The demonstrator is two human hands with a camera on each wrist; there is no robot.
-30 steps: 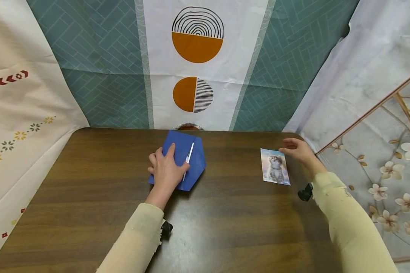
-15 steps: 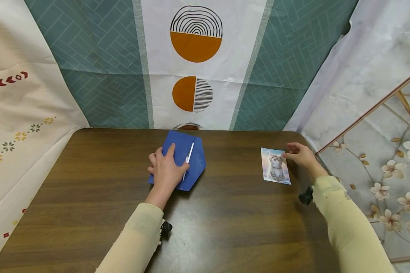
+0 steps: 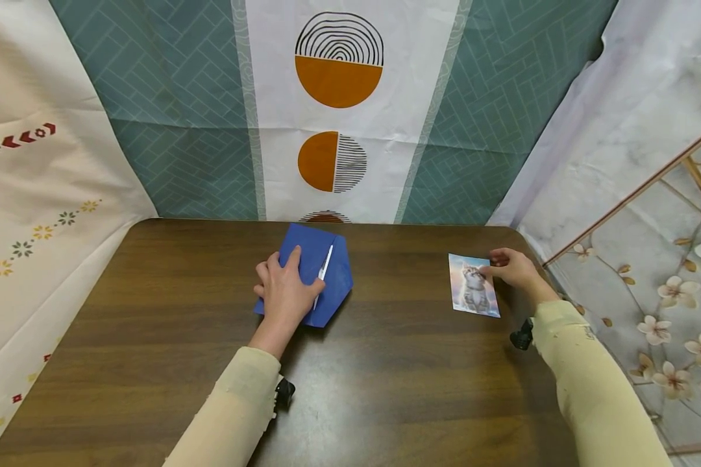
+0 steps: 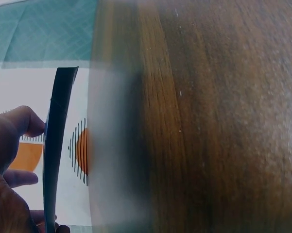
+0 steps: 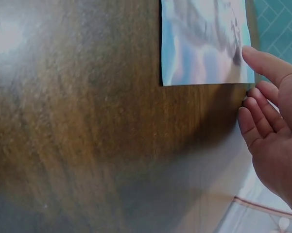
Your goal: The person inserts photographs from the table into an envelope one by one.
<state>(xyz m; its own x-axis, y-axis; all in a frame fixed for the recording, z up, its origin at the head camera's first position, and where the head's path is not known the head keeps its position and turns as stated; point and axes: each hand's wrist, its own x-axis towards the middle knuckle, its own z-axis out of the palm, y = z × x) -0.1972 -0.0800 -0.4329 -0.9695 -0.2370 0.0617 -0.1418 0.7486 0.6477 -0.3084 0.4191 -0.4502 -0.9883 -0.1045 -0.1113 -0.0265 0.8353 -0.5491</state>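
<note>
My left hand (image 3: 285,292) grips a blue envelope (image 3: 341,269) by its lower left edge, with the pointed flap facing right. A thin white strip shows along the slit near the flap. In the left wrist view the envelope (image 4: 58,131) appears edge-on, standing off the table, with the thumb against its face and fingertips round the lower end. On the right, my right hand (image 3: 514,269) pinches the right edge of a kitten picture card (image 3: 473,295). The right wrist view has the thumb on top of the card (image 5: 204,63) and other fingers curled below its edge.
A brown wooden table (image 3: 397,389) lies beneath both hands. Patterned cloths hang behind the table (image 3: 198,162) and along both sides. The right hand is close to the floral cloth (image 3: 654,331) at the table's right edge.
My right hand has shifted slightly, bringing its thumb from beside the card onto its right edge. The left hand and envelope stay in place.
</note>
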